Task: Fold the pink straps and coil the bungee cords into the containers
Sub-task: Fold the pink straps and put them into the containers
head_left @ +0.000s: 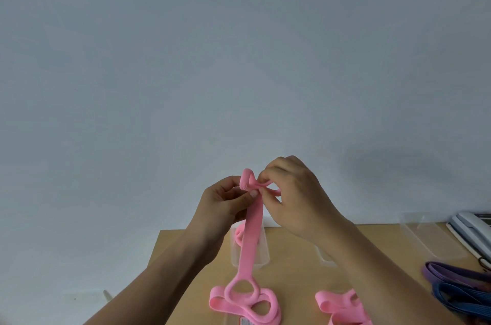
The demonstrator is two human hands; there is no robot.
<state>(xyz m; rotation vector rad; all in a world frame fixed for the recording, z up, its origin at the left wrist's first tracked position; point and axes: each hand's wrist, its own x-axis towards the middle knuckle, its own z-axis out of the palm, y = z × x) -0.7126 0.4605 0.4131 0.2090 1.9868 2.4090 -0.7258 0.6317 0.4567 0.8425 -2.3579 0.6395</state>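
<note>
A pink strap (251,237) hangs from both my hands above the wooden table (292,271). My left hand (225,202) pinches its folded top end with thumb and fingers. My right hand (295,194) pinches the same end from the right, with a loop round a finger. The strap's lower end, with ring-shaped loops, lies on the table near the front. A clear container (263,253) behind the strap holds a rolled pink strap (238,237). A second loose pink strap (342,306) lies under my right forearm. Purple (451,273) and blue (462,295) bungee cords lie at the right.
Another clear container (433,237) stands at the back right, and part of a third (325,258) shows beside my right wrist. White objects (473,226) lie at the far right edge. A grey wall rises behind the table. The table's left edge runs diagonally.
</note>
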